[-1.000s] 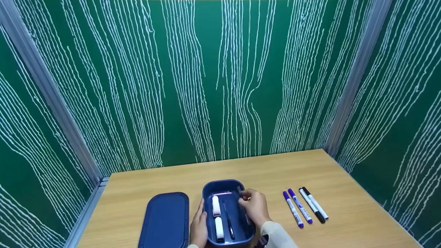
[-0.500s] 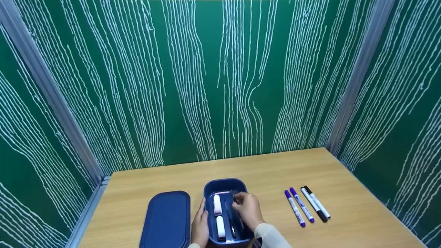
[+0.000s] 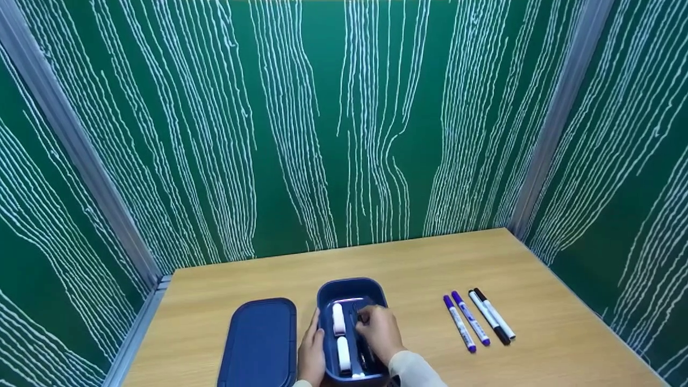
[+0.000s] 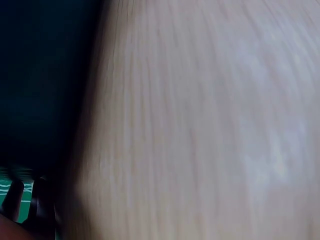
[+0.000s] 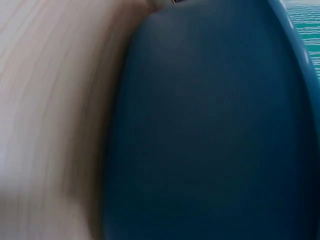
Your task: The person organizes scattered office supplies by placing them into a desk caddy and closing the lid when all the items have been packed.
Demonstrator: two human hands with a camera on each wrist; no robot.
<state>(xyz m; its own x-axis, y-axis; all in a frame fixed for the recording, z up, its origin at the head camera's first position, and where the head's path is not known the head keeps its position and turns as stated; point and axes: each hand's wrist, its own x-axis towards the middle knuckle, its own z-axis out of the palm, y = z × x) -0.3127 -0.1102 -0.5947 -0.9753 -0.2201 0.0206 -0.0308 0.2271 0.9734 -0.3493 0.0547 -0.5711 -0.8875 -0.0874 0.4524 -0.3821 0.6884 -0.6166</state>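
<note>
A dark blue oblong box [image 3: 352, 285] stands without its lid on the wooden table. Inside, along its left, lie two white rounded blocks [image 3: 338, 319], one behind the other, and a slim dark pen [image 3: 360, 350]. My right hand [image 3: 380, 332] reaches into the box and pinches another dark pen [image 3: 371, 357], mostly hidden beneath it, close beside the first. My left hand [image 3: 312, 352] rests with straight fingers against the box's left outer wall. The left wrist view has the box's dark side [image 4: 40, 75]; the right wrist view has its outer wall [image 5: 210, 125].
A flat dark blue lid [image 3: 259, 344] lies left of the box. To the right lie two purple-capped markers [image 3: 460, 323] and two black-and-white markers [image 3: 490, 316]. Green panels [image 3: 215, 134] with white wavy lines stand behind the table [image 3: 419, 263] and at both sides.
My right hand has moved left inside the box, bringing the pinched pen from the right wall to beside the other pen. My left hand stays at the box's left wall.
</note>
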